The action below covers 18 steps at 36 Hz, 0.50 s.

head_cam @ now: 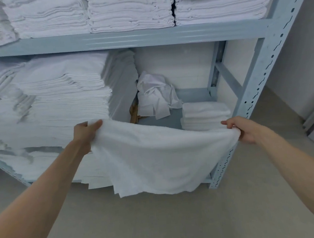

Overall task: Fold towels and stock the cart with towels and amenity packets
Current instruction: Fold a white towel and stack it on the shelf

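A white towel (159,156) hangs spread in the air in front of a grey-blue metal shelf rack (258,77), its top edge stretched between the two hands; the left hand (86,130) pinches the upper left corner with curled fingers and thumb, and the right hand (241,129) grips the bunched upper right corner. Holding it wide by the corners lets the cloth drop flat under its own weight, which looks like the set-up for bringing the edges together in a fold. Behind it, a short stack of folded towels (204,115) sits at the right end of the middle shelf, likely the finished pile, with crumpled white cloths (156,94) just behind it and tall stacks of folded linen (64,96) to the left and on the shelf above. No cart or amenity packets are in view, and no brand, label or writing can be read anywhere
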Motion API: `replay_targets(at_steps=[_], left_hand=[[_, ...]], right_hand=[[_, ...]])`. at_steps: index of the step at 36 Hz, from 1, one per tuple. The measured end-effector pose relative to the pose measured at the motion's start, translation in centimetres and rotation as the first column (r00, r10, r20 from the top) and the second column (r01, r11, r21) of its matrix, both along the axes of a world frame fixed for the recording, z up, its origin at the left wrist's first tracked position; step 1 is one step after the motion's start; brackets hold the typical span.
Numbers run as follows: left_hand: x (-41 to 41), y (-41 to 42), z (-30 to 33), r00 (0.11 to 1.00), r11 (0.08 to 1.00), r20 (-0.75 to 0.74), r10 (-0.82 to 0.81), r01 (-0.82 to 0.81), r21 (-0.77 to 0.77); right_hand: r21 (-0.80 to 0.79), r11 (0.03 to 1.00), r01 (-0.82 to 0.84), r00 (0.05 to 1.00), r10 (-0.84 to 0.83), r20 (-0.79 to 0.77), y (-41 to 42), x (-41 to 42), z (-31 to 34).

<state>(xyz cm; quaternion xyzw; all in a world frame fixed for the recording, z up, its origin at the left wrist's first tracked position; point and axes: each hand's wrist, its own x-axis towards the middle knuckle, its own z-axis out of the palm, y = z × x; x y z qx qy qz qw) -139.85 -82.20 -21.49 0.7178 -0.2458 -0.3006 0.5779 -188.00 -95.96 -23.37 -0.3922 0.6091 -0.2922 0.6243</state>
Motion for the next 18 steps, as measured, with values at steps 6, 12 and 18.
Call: replay_targets(at_steps=[6,12,18], left_hand=[[-1.8,-1.1,1.2,0.997,0.998,-0.066,-0.041,0.038,-0.047],[-2.9,-2.1,1.5,0.985,0.997,-0.17,0.014,-0.025,-0.067],[-3.5,-2.5,0.6,0.98,0.997,-0.197,0.031,-0.046,-0.07]], right_hand=[[0.011,0.994,-0.111,0.993,0.112,-0.045,-0.8,-1.0,-0.5],[-0.072,0.997,0.013,1.0,-0.011,0.025,-1.6,-2.8,-0.7],[-0.101,0.991,0.092,0.995,-0.089,0.038,-1.3,-4.8,-1.1]])
